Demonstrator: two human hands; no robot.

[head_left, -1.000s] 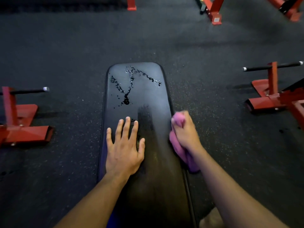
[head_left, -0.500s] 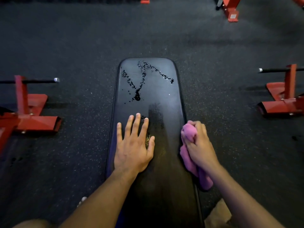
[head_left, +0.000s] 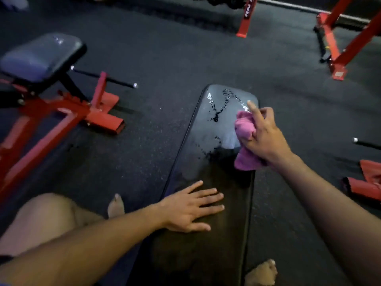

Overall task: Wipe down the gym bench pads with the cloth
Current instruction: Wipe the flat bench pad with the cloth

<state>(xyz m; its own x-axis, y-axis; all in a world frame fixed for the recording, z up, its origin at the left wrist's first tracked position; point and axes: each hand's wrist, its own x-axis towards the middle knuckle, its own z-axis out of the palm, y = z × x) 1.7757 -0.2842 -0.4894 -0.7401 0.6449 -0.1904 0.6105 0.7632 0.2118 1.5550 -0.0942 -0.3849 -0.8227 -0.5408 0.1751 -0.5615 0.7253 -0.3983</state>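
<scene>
The black bench pad (head_left: 208,182) runs lengthwise away from the person, its long axis leaning slightly to the right as it goes, with the rounded far end up beyond both hands and the near end passing down between the forearms. The left hand (head_left: 188,211) lies flat on the near part of the pad, palm down, fingers straight and slightly spread, pointing right across the pad's width; it holds nothing. The right hand (head_left: 262,135) is farther out along the pad, at its right edge, with the pink cloth (head_left: 245,139) bunched in its curled fingers and thumb; the index finger sticks out straight toward the far end. The cloth bulges out to the left of that hand and hangs below it; whether it touches the surface cannot be told. Just ahead and to the left of the right hand, streaks and beads of liquid (head_left: 220,106) glisten on the far end of the pad, and a scatter of small drops lies between the two hands. Well left of the left hand stands a second bench with a dark padded seat (head_left: 41,56) on a red frame (head_left: 68,114). Far beyond the right hand are red rack uprights (head_left: 340,48) on the dark speckled floor (head_left: 154,58). A bare knee (head_left: 47,219) shows beside the left forearm.
</scene>
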